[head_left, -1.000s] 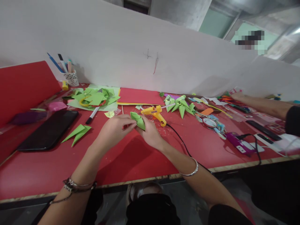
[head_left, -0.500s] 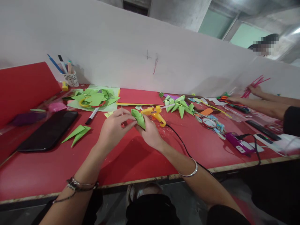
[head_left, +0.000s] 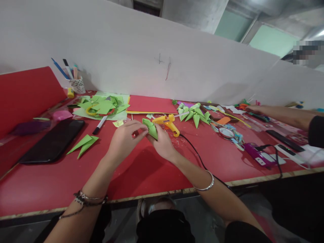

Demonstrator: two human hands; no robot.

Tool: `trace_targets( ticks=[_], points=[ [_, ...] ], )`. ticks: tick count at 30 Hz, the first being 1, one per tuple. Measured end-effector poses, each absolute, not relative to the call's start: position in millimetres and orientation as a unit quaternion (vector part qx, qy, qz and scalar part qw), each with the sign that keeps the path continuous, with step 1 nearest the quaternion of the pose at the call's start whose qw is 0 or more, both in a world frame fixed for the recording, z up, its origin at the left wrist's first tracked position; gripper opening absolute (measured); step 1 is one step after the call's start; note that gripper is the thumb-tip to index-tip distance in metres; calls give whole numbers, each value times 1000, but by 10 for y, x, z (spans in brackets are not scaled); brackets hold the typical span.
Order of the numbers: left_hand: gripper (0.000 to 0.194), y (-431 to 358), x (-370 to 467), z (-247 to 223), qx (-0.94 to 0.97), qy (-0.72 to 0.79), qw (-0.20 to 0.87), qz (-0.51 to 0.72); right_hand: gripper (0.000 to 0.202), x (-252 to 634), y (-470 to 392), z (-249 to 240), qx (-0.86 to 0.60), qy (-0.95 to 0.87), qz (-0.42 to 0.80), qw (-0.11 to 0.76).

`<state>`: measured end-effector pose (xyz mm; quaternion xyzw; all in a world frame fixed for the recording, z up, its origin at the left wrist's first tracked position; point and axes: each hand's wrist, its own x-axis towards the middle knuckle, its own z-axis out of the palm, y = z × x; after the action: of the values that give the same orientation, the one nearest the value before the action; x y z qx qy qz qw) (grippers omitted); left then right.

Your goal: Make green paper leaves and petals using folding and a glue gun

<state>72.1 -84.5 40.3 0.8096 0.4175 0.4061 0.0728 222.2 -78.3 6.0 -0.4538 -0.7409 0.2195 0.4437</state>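
Both my hands meet over the middle of the red table around a folded green paper piece [head_left: 151, 129]. My right hand [head_left: 163, 143] is wrapped round its lower right side. The fingers of my left hand [head_left: 128, 136] pinch its left edge. Just behind the paper lies a yellow glue gun [head_left: 167, 122], with its nozzle end hidden by the hands and paper. To the left, two pointed green paper cones [head_left: 84, 145] lie together. A cluster of green folded paper leaves [head_left: 196, 113] sits right of the glue gun.
A black phone [head_left: 54, 140], a marker [head_left: 100, 125] and a heap of green paper [head_left: 103, 106] lie left. Red sheets [head_left: 152, 104] rest against the white partition. On the right are a purple power strip [head_left: 259, 155], the glue gun's cord [head_left: 194, 150] and another person's arm [head_left: 286, 116].
My hands and the green paper have hardly moved. At the right, the other person's hand with the pink sticks has left view, and the head has shifted right.
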Motion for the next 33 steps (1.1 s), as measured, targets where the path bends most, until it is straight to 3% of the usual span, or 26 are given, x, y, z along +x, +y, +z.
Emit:
trace_targets(
  ticks=[33],
  points=[
    [11,-868,806,376,780,424,162,432,43,2274,-776,79,-456,-737,194,460]
  ],
)
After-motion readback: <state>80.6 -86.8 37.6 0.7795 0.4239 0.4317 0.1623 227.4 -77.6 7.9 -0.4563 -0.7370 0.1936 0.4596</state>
